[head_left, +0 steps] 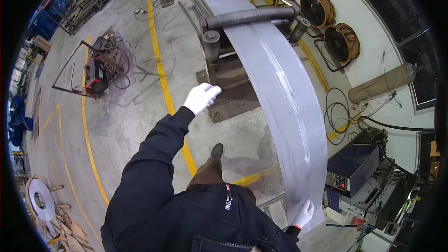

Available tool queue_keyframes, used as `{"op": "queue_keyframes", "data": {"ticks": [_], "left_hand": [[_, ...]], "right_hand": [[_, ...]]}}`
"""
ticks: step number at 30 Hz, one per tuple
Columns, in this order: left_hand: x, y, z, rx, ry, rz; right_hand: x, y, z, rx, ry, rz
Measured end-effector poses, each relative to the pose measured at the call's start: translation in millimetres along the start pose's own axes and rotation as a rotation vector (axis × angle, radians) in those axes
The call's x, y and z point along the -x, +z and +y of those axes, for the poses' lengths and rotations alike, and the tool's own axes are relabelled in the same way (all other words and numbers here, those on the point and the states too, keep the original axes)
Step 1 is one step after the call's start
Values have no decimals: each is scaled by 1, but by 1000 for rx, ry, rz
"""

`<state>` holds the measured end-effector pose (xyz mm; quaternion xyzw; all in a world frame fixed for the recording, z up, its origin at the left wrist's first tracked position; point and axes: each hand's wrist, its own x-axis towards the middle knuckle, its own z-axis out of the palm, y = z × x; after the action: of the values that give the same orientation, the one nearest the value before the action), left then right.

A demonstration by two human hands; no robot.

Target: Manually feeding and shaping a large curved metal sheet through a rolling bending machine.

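Observation:
A long, wide strip of grey sheet metal point(280, 79) runs from the far end down to my right side, with bright streaks along its length. It passes under a thick horizontal roller point(252, 17) between upright rollers, the left one point(211, 45) nearer me. My left hand point(200, 99), in a white glove, is held out in front of the roller stand, left of the strip. Its fingers are curled in, and I see nothing in them. My right hand point(304, 213), also white-gloved, is over the strip's near end, its fingers stretched forward; whether it presses on the metal is unclear.
A red and black portable machine point(95, 75) with cables stands on the floor at left. Two drum fans point(343, 43) and a gas cylinder point(382, 84) line the right wall. A dark control box point(352, 168) is beside the strip. Yellow lines point(161, 72) cross the floor.

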<state>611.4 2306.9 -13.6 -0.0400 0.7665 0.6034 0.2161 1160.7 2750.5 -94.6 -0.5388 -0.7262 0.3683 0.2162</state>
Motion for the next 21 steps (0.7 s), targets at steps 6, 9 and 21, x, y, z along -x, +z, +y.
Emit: {"op": "queue_keyframes", "data": {"ticks": [6, 9, 21], "left_hand": [[-33, -25, 26, -116, 201, 154], [-40, 4, 32, 3, 173, 103], [-180, 93, 78, 599, 265, 138]], "right_hand": [[92, 135, -252, 156, -938, -799], [101, 219, -248, -948, 328, -1134], [68, 280, -298, -1158, 480, -387]]}}
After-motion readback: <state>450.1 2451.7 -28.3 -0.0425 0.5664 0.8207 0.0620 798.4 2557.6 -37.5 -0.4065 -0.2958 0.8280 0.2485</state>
